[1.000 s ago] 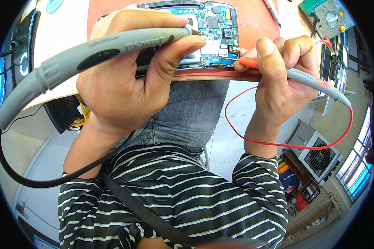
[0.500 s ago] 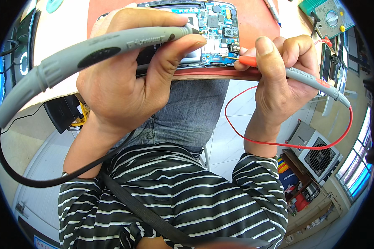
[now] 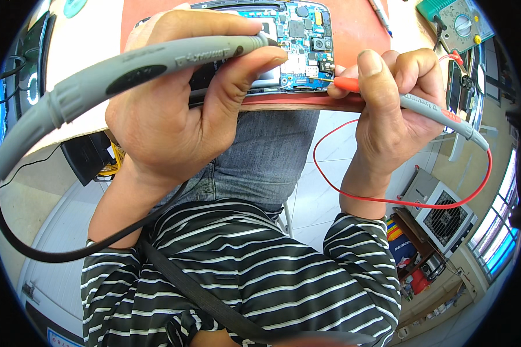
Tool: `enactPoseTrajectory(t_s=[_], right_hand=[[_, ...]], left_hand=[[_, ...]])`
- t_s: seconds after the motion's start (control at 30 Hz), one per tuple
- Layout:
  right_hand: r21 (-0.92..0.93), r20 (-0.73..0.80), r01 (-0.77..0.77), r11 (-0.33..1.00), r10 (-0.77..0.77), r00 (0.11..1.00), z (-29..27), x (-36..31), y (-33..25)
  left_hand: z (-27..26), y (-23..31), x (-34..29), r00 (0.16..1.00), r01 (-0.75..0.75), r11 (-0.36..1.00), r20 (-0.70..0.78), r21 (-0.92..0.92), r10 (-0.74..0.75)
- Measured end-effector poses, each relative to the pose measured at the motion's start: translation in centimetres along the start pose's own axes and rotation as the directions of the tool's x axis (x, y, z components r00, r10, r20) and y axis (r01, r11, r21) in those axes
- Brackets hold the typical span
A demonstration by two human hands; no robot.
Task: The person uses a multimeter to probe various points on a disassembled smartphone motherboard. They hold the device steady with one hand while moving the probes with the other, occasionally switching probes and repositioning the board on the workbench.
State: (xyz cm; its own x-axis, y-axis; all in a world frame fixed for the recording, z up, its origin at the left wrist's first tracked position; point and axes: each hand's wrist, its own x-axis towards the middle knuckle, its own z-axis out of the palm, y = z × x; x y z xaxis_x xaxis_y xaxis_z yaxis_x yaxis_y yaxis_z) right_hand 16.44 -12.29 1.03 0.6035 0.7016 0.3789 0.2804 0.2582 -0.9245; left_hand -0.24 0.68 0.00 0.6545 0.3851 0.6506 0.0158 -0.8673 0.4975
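An opened phone (image 3: 298, 55) with a bare blue circuit board lies at the table's near edge, partly hidden by my left hand. My left hand (image 3: 173, 110) is closed on a grey test probe (image 3: 145, 70) with a black cable, pinched between thumb and fingers. Its dark tip is over the middle of the board; whether it touches I cannot tell. In my right hand (image 3: 388, 101), closed likewise, is a grey and red test probe (image 3: 425, 108) with a red lead. Its thin metal tip reaches the lower right part of the board.
A green multimeter (image 3: 460, 26) sits at the far right of the table. On the orange mat (image 3: 359, 29) lies a pen (image 3: 380, 16). A dark screen (image 3: 37, 58) stands at the left. A grey air cooler (image 3: 440, 211) is on the right below the table.
Both hands keep almost the same place. The red probe's tip has shifted very slightly on the board, and the left probe has barely moved.
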Motion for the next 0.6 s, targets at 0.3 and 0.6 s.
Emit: enactPoseTrajectory(t_s=[0.3,0.6], right_hand=[[-0.022,0.010,-0.013,1.000,0.013,1.000,-0.2,0.0,0.0],[-0.038,0.009,0.008,0.999,-0.007,1.000,-0.1,0.1,0.0]], left_hand=[[-0.1,-0.6,-0.6,1.000,0.009,0.998,0.002,-0.066,-0.009],[-0.2,-1.0,-0.2,0.999,-0.052,0.996,0.004,-0.066,0.052]])
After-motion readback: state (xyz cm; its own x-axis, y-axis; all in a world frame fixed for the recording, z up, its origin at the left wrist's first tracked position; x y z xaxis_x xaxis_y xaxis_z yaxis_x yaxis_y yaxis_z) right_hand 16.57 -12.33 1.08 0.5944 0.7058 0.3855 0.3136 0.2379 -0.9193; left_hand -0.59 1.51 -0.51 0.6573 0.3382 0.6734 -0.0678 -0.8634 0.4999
